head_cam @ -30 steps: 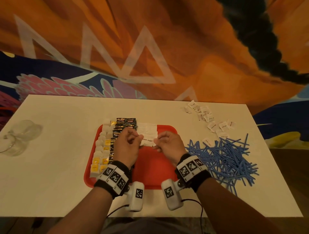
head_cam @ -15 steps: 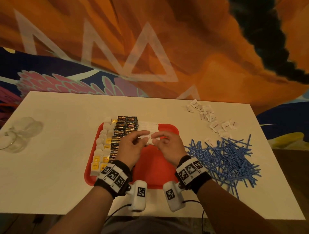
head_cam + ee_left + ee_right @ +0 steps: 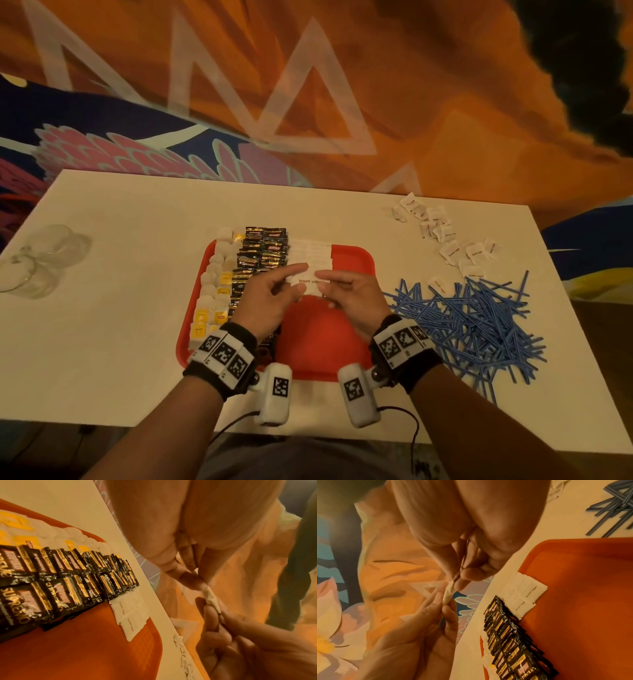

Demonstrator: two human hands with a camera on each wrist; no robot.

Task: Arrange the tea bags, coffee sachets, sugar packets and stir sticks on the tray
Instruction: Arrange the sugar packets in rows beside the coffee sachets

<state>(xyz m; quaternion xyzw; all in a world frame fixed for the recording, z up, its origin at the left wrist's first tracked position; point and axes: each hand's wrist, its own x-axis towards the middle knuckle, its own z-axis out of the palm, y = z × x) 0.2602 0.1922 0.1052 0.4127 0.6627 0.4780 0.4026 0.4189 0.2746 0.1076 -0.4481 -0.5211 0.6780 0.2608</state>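
White paper is what you have between both sets of fingers: a brown sugar packet, or a thin stack of them, pinched at one end by your left hand and at the other by your right hand, held in the air above the middle of the red tray. Edge-on in the wrist views, how many packets you hold is unclear.

The risk from here is mostly about alignment. The laid sugar packets overlap loosely at the tray's far edge, right beside the coffee sachets; setting the new one down with a sliding motion could push that row askew or nudge the sachets. If you hold several, a light pinch could let one slip.

Tea bags line the tray's left side. The stir sticks lie in a tangled heap near the desk's right edge, with loose sugar packets toward the far right corner, so much remains. A clear glass sits by the left edge of the pale desk, which stands against a painted orange mural.
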